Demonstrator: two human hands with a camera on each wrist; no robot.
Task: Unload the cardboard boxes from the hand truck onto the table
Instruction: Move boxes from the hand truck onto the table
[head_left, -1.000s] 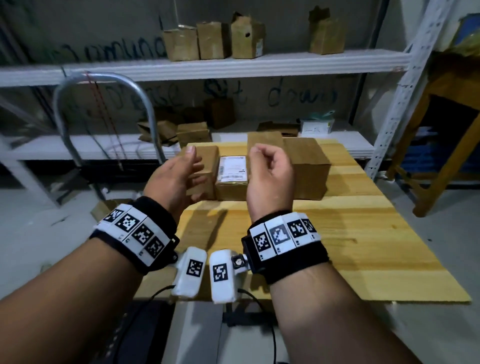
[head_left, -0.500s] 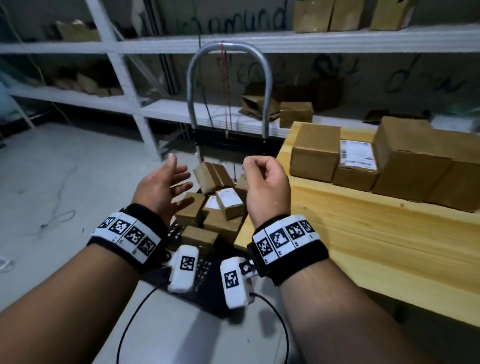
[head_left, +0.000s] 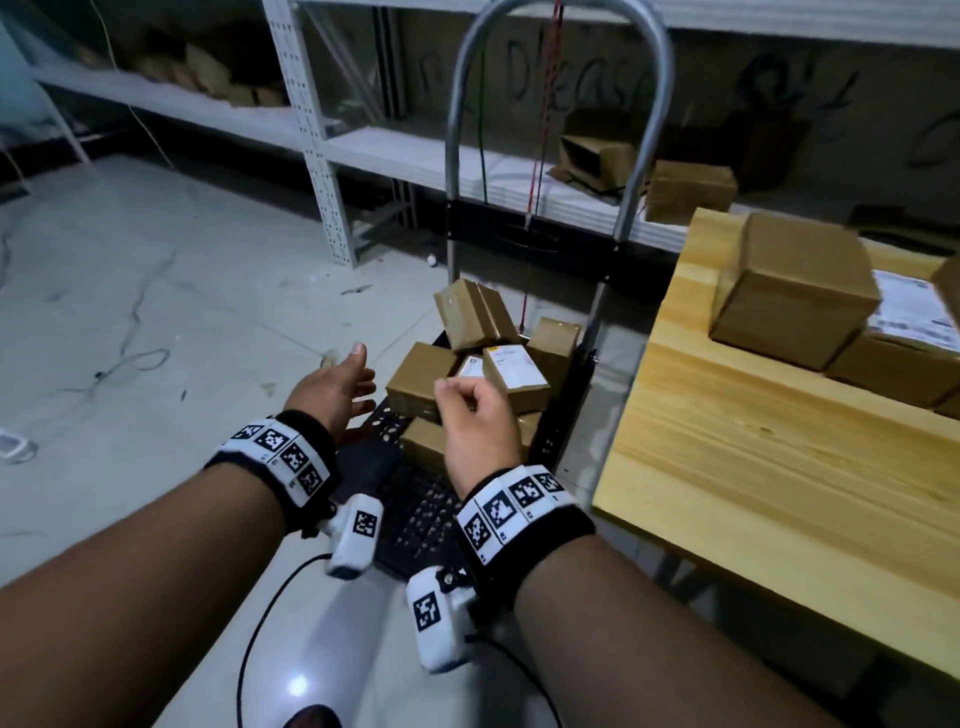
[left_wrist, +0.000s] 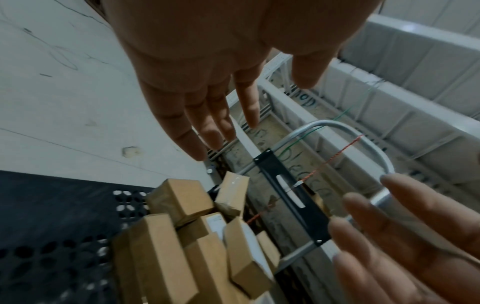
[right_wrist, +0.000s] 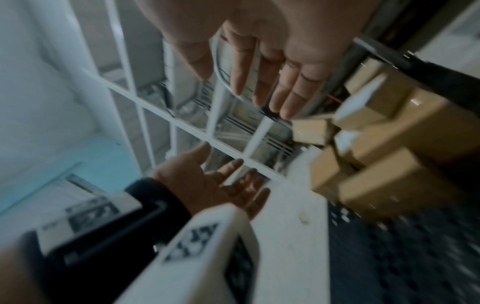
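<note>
Several small cardboard boxes (head_left: 470, 358) lie piled on the hand truck's black perforated platform (head_left: 415, 514), below its silver loop handle (head_left: 558, 21). My left hand (head_left: 358, 384) hovers just left of the pile with straight, spread fingers and holds nothing. My right hand (head_left: 462, 397) hangs over the pile's near side, fingers loosely bent and empty. The left wrist view shows the pile (left_wrist: 187, 236) under the left hand's fingers (left_wrist: 207, 127). In the blurred right wrist view the right hand's fingers (right_wrist: 275, 82) are extended beside the boxes (right_wrist: 384, 148). More boxes (head_left: 795, 291) stand on the wooden table (head_left: 753, 467) at right.
White metal shelving (head_left: 311, 130) with more cardboard boxes (head_left: 691, 189) runs behind the hand truck. The table's edge stands close to the truck's right side. Pale floor (head_left: 130, 312) with loose wires stretches to the left. Cables hang from my wrist cameras.
The view has swung left from the table to the hand truck. Both empty hands have moved down toward the pile of boxes, and the left hand's fingers have spread wider.
</note>
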